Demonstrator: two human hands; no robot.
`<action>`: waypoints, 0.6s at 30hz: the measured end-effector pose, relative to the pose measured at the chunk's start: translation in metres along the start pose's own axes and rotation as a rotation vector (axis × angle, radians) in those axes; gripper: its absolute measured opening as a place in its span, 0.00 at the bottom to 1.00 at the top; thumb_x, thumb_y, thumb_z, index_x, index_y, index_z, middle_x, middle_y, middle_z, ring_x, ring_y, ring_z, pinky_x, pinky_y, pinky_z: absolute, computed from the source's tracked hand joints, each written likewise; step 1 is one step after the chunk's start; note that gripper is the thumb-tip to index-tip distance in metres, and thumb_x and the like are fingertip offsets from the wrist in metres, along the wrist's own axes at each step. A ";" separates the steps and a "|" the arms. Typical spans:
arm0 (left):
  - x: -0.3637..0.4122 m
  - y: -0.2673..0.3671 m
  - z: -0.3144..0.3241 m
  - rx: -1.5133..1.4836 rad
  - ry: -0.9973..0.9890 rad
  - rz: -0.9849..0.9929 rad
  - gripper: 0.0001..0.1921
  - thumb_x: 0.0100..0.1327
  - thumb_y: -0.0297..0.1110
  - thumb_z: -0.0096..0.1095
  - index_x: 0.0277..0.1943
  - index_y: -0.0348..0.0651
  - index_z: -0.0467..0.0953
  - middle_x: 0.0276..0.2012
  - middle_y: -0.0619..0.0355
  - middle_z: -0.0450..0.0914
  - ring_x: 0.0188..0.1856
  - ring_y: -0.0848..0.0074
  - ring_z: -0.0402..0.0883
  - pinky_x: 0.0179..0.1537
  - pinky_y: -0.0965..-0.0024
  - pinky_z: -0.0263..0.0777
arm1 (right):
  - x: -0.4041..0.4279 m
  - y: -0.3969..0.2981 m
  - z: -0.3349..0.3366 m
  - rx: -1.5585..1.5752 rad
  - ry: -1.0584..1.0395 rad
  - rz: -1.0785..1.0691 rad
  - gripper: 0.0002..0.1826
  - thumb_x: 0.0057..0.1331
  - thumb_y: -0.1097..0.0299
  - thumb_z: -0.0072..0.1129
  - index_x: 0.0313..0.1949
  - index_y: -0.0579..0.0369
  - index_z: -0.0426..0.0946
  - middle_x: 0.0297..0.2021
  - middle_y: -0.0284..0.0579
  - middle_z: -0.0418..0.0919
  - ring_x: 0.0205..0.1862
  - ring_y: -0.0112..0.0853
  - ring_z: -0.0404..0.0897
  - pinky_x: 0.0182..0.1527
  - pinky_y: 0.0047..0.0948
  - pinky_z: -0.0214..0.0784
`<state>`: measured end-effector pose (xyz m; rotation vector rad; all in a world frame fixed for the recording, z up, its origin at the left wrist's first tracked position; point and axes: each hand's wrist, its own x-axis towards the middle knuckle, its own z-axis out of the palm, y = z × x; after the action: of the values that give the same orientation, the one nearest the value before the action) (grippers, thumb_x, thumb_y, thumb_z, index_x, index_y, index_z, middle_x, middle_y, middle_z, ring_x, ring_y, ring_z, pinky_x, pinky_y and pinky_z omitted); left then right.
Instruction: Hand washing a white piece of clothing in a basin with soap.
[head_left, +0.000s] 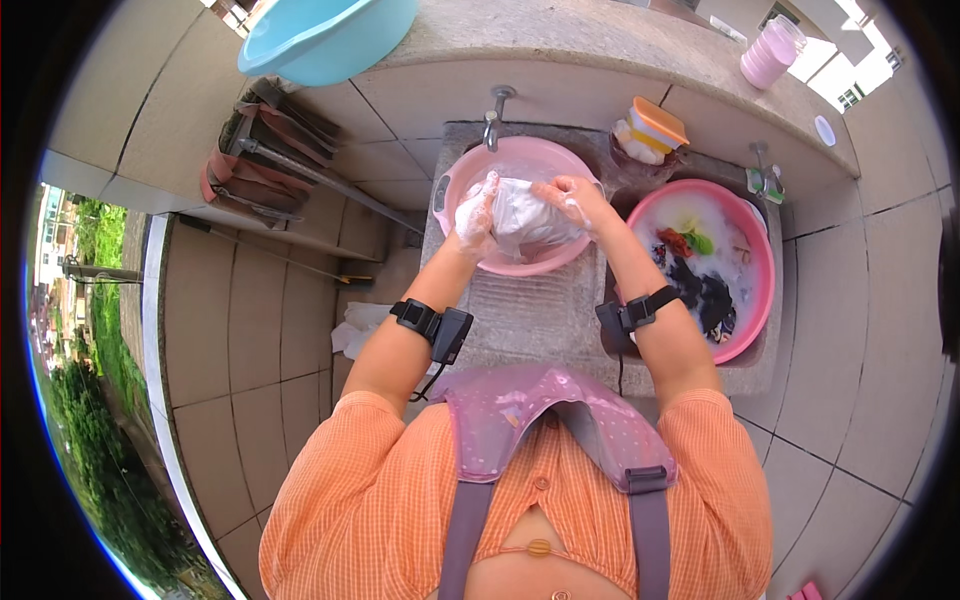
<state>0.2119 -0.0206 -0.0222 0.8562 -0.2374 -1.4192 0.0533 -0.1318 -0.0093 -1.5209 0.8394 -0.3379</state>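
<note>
Both hands hold a wet white cloth (525, 214) over a light pink plastic basin (536, 151), with its lower part hanging into the basin. My left hand (477, 217), covered in suds, grips the cloth's left side. At the upper right edge, my right hand (574, 201) pinches the fabric between thumb and fingers, with some foam on the skin. Water shows in the basin around the cloth. The basin rests on a stone laundry sink (525, 322) with a ribbed washboard surface, below a metal tap (491, 127).
A deeper pink basin (766, 300) at right holds soapy water and dark clothes (701, 289). Behind stands a container with an orange-lidded box (660, 121). On the ledge are a blue basin (330, 45) and a jar of pink stuff (770, 56). A second tap (765, 169) is at right.
</note>
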 end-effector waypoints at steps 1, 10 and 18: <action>0.007 -0.008 -0.012 0.000 0.002 0.001 0.17 0.76 0.49 0.52 0.47 0.43 0.75 0.38 0.60 0.81 0.36 0.75 0.81 0.38 0.69 0.79 | -0.006 -0.003 0.023 0.000 -0.002 0.000 0.21 0.66 0.52 0.66 0.24 0.56 0.76 0.22 0.29 0.76 0.26 0.23 0.74 0.31 0.30 0.69; 0.006 -0.035 0.003 -0.156 -0.091 -0.135 0.20 0.78 0.50 0.40 0.50 0.43 0.74 0.48 0.55 0.81 0.48 0.67 0.83 0.50 0.62 0.79 | 0.011 0.011 0.054 -0.770 0.668 -0.671 0.19 0.65 0.59 0.60 0.16 0.45 0.72 0.14 0.42 0.72 0.19 0.39 0.73 0.38 0.34 0.65; -0.030 0.007 0.038 -0.108 -0.083 -0.289 0.20 0.75 0.52 0.49 0.50 0.43 0.77 0.42 0.58 0.83 0.45 0.70 0.83 0.47 0.65 0.79 | 0.012 0.020 0.034 -0.794 0.501 -0.472 0.18 0.66 0.57 0.63 0.23 0.55 0.80 0.17 0.40 0.80 0.22 0.37 0.79 0.35 0.37 0.68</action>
<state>0.1881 -0.0075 0.0181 0.7655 -0.1007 -1.7233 0.0782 -0.1136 -0.0364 -2.4443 1.0630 -0.8230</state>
